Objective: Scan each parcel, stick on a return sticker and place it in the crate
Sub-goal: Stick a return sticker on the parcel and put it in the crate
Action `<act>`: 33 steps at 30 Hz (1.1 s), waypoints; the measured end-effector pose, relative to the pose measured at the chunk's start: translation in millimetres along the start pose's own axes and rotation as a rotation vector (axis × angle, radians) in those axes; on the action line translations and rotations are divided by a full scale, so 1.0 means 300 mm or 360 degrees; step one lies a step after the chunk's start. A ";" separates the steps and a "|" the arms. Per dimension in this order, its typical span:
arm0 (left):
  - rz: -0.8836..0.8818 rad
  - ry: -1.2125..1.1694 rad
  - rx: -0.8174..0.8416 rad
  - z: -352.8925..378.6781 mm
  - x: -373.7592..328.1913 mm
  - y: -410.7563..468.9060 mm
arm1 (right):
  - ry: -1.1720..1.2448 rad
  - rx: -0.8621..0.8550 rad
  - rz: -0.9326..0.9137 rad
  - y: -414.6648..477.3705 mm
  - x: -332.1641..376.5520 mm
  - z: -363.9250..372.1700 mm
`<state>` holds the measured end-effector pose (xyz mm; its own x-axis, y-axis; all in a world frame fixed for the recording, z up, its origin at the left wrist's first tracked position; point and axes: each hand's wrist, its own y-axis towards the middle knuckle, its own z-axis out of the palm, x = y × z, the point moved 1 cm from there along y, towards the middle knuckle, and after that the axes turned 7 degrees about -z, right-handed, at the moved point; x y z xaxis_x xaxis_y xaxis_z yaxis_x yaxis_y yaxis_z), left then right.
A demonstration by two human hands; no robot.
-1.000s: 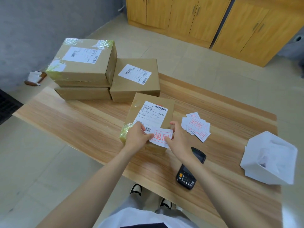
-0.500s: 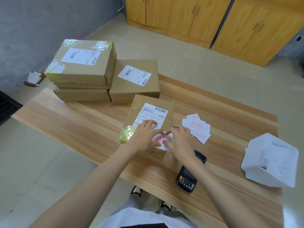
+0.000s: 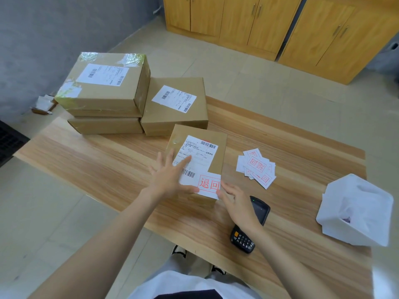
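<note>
Hands apart, both flat and holding nothing: left hand (image 3: 170,175) presses the label of the parcel (image 3: 220,162) on the table (image 3: 108,160); right hand (image 3: 235,199) touches the return sticker (image 3: 209,184) on its near corner. Sticking appears complete. Next: grip both sides and carry it to the crate, which is not in view.

We log: table (image 3: 108,165) – pale wood grain, smooth, matt | parcel (image 3: 218,156) – brown cardboard, matt | tape (image 3: 88,57) – clear, glossy, crinkled | sticker (image 3: 209,184) – white paper, red print | scanner (image 3: 245,239) – black plastic, glossy screen | cupboards (image 3: 237,29) – yellow wood, metal handles (image 3: 259,11) | wall (image 3: 43,39) – grey, we judge it rough.
</note>
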<state>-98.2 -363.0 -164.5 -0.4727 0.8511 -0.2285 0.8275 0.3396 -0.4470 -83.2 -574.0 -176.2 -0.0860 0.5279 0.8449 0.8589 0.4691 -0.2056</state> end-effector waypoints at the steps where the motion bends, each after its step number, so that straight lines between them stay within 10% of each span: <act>1: -0.0080 -0.0100 0.0022 -0.001 0.005 0.002 | -0.0022 0.0064 -0.0003 0.003 -0.001 0.004; 8: -0.0156 -0.0614 -0.0040 -0.037 0.012 -0.038 | 0.0364 0.0096 0.0272 0.053 0.048 0.014; 33: -0.0928 -0.1367 -0.0939 -0.081 0.646 -0.545 | 0.0191 0.0807 -0.0710 0.135 0.537 0.597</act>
<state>-317.7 -244.0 -114.6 -0.6853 0.0378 -0.7273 0.3264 0.9086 -0.2604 -152.7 -343.0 -136.8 -0.2950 0.1390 0.9453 0.4094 0.9123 -0.0064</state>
